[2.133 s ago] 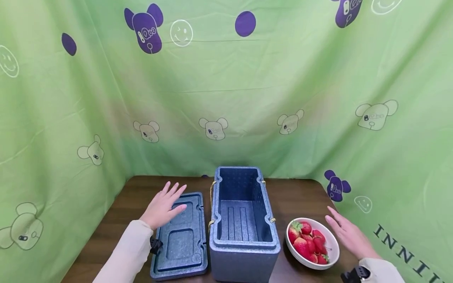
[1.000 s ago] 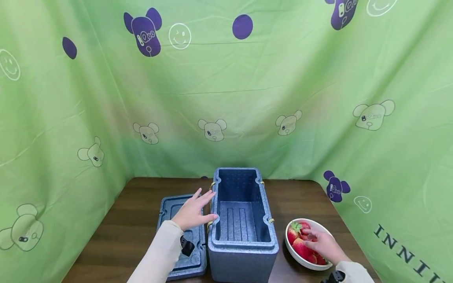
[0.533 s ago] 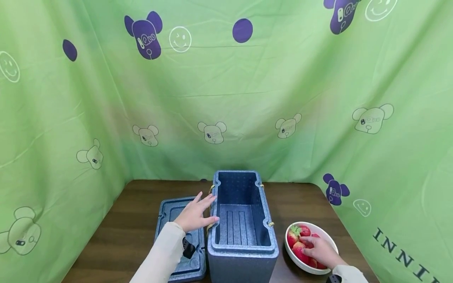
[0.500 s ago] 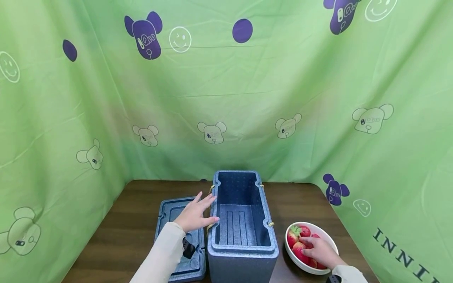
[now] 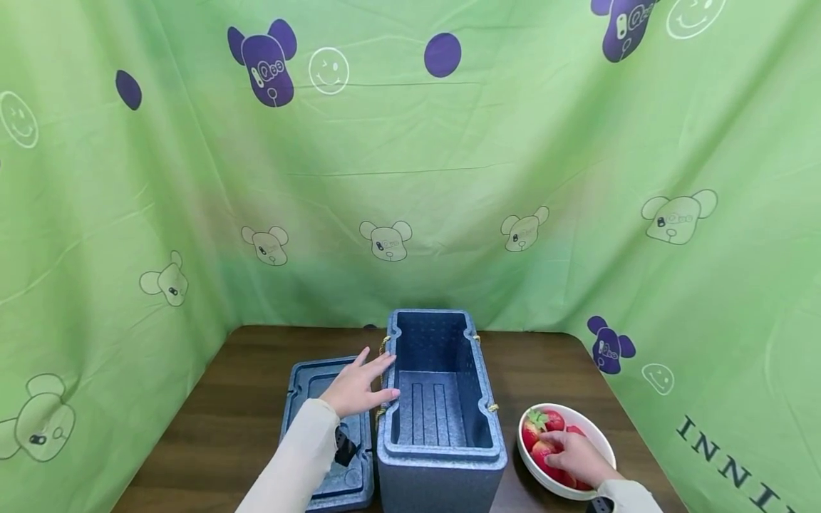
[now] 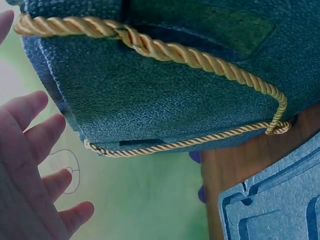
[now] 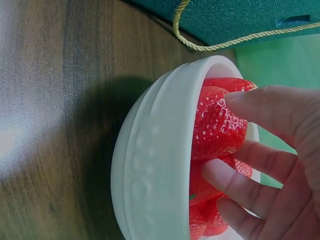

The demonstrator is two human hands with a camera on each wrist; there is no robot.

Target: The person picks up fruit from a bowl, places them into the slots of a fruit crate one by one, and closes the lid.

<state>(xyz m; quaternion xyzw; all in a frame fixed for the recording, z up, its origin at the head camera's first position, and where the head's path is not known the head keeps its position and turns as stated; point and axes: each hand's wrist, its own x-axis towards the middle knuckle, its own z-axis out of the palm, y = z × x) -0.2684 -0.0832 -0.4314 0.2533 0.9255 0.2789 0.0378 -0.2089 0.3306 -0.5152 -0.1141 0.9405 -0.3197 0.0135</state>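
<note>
In the head view, a white bowl (image 5: 527, 467) of red strawberries (image 5: 531, 433) stands on the right. My right hand (image 5: 579, 456) reaches into it. The right wrist view shows the thumb and fingers around one strawberry (image 7: 220, 122), pinching it among the others. At the centre is a deep blue foam box (image 5: 442, 484) without its lid, its inside bare. My left hand (image 5: 356, 389) is spread at the box's left rim, fingers straight and holding nothing; whether it touches the rim I cannot tell.
A blue foam lid (image 5: 343, 484) lies left of the box, partly under the left forearm. Yellow rope (image 6: 200, 57) runs along the box's side. The brown wooden table (image 5: 218, 406) is backed by a green printed cloth (image 5: 449, 142).
My right hand has moved left from beside the bowl into the strawberries and closed on one. My left hand has moved right from over the lid to the box's rim.
</note>
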